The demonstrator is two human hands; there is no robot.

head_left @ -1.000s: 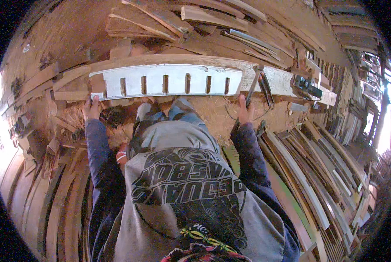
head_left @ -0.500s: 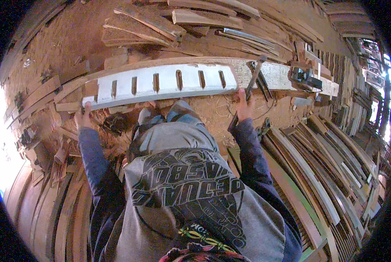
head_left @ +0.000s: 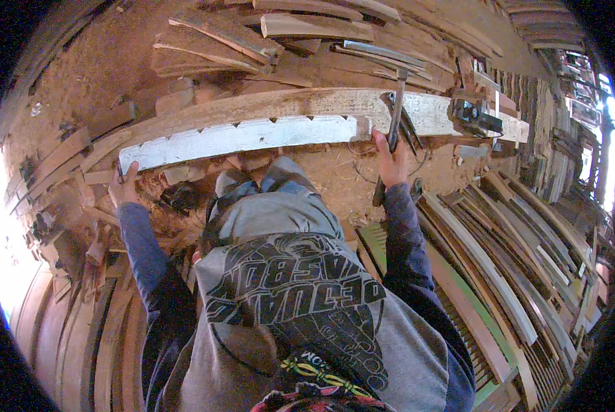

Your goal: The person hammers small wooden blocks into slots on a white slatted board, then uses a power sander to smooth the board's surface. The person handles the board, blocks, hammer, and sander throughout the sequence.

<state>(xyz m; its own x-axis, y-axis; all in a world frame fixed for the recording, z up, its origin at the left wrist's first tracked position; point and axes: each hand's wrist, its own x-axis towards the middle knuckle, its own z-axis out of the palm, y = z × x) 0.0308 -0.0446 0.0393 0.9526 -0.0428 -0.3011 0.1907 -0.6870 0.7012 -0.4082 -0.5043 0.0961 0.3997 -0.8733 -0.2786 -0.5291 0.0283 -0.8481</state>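
Observation:
A long white-painted wooden board (head_left: 246, 141) lies crosswise in front of me, its plain side up and small dark notches along its far edge. My left hand (head_left: 123, 187) is closed on the board's left end, thumb against the side. At the other end, my right hand (head_left: 394, 165) is closed around a hammer (head_left: 397, 103), its head pointing away from me and the handle's dark end coming out below the hand. The right thumb touches the board's bare wood end. Whether the right fingers also grip beneath the board is hidden.
Behind the board runs a long timber beam (head_left: 328, 97) with a dark metal tool (head_left: 476, 115) on its right part. A pincer-like tool (head_left: 409, 120) lies by the hammer. Cut planks (head_left: 314, 27) lie on the far ground; stacked slats (head_left: 486, 268) fill the right side.
The board has been rolled about its length: the face with several slots has turned away, and a plain side shows. My right hand and the hammer have shifted slightly right.

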